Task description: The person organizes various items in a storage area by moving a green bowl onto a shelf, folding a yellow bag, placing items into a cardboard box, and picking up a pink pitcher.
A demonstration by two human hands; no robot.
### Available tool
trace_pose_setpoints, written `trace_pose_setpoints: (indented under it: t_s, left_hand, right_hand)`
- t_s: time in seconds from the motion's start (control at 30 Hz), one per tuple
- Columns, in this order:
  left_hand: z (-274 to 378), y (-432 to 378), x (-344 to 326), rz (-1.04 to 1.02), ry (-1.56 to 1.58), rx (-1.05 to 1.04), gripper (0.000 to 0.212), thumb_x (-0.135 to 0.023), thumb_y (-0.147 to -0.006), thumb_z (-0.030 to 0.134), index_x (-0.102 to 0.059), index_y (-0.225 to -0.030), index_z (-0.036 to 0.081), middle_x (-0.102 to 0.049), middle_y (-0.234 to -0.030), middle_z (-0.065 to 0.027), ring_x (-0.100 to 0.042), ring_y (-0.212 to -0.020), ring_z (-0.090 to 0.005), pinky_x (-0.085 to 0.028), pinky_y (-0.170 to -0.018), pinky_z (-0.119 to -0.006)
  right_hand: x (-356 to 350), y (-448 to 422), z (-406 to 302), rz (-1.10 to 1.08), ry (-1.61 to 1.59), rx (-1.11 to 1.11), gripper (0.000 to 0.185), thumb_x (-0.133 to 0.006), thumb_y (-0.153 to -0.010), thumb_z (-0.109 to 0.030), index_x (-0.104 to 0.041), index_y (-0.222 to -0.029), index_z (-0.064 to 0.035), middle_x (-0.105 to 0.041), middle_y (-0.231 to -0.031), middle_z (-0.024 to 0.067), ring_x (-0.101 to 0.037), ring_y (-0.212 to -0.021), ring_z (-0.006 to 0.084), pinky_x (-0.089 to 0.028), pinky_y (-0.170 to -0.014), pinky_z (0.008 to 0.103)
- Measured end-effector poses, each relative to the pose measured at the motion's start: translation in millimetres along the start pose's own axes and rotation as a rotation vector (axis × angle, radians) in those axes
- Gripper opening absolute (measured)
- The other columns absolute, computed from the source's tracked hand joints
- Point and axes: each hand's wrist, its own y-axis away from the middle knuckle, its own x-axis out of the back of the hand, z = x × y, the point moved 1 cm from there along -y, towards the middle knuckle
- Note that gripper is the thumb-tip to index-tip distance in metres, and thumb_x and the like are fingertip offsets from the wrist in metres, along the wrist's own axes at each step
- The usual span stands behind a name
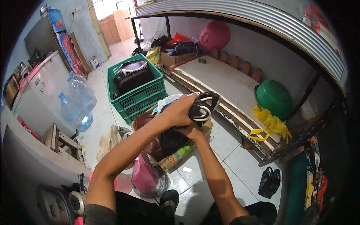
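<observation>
A black bundle with loops of white cable, perhaps a black plastic bag, is gripped by my left hand. My right hand is just below, against the underside of the bundle. Its fingers are mostly hidden, so its hold cannot be made out. Beneath both hands stands a cardboard box with printed sides. Dark cloth or bags fill it, along with a whitish plastic bag at its far side.
A green plastic crate with dark bags stands beyond the box. To the right runs a low shelf bearing a green basin and a yellow bag. Large water bottles stand left. A black plastic bag lies on the tiles.
</observation>
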Motion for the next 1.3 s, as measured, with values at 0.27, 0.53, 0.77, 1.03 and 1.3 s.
trace_pose_setpoints:
  t_s: [0.27,0.53,0.77,1.03,1.3]
  left_hand:
    - [-2,-1,-10,0.062,0.214,-0.3,0.077,-0.078,-0.062,0.012,-0.043,-0.13,0.0,-0.046,-0.118,-0.0202,-0.048,-0.115,-0.0359,-0.038,-0.1,-0.04]
    - [16,-17,25,-0.003,0.131,-0.362,0.099,-0.088,-0.056,0.026,-0.038,-0.139,0.004,-0.039,-0.141,-0.0173,-0.034,-0.136,-0.0327,-0.025,-0.114,-0.04]
    - [-51,-31,-11,0.124,0.46,-0.011,0.079,-0.07,-0.083,0.045,-0.037,-0.141,0.003,-0.044,-0.139,-0.0187,-0.038,-0.133,-0.0286,-0.028,-0.111,-0.039]
    - [-7,-69,-76,-0.056,0.696,-0.161,0.107,-0.089,-0.064,0.026,-0.027,-0.148,0.006,-0.048,-0.134,-0.021,-0.049,-0.123,-0.0295,-0.038,-0.104,-0.035]
    - [9,-164,-180,-0.13,1.247,0.047,0.058,-0.069,-0.074,-0.01,-0.05,-0.127,0.005,-0.059,-0.121,-0.0099,-0.063,-0.099,-0.0205,-0.062,-0.076,-0.038]
  right_hand:
    - [2,-6,42,0.352,-0.163,0.092,0.057,-0.072,-0.081,-0.029,-0.05,-0.129,-0.0071,-0.052,-0.132,0.0091,-0.049,-0.121,0.0243,-0.037,-0.105,0.0396]
    - [32,-10,14,0.631,0.246,0.222,0.054,-0.074,-0.076,-0.019,-0.054,-0.124,-0.0031,-0.057,-0.126,0.0131,-0.05,-0.12,0.0285,-0.037,-0.105,0.0422]
    - [101,6,-74,1.054,-0.244,-0.015,0.049,-0.071,-0.078,-0.009,-0.053,-0.122,0.0044,-0.06,-0.124,0.0142,-0.056,-0.115,0.0281,-0.037,-0.104,0.0382]
    - [220,27,-51,1.413,-0.709,-0.18,0.064,-0.07,-0.077,-0.006,-0.039,-0.132,0.0035,-0.056,-0.125,0.0167,-0.058,-0.109,0.0269,-0.048,-0.094,0.0395]
    - [331,73,-18,1.486,-0.447,-0.544,0.08,-0.076,-0.075,-0.016,-0.031,-0.137,0.0066,-0.053,-0.128,0.0199,-0.056,-0.112,0.031,-0.05,-0.092,0.0428]
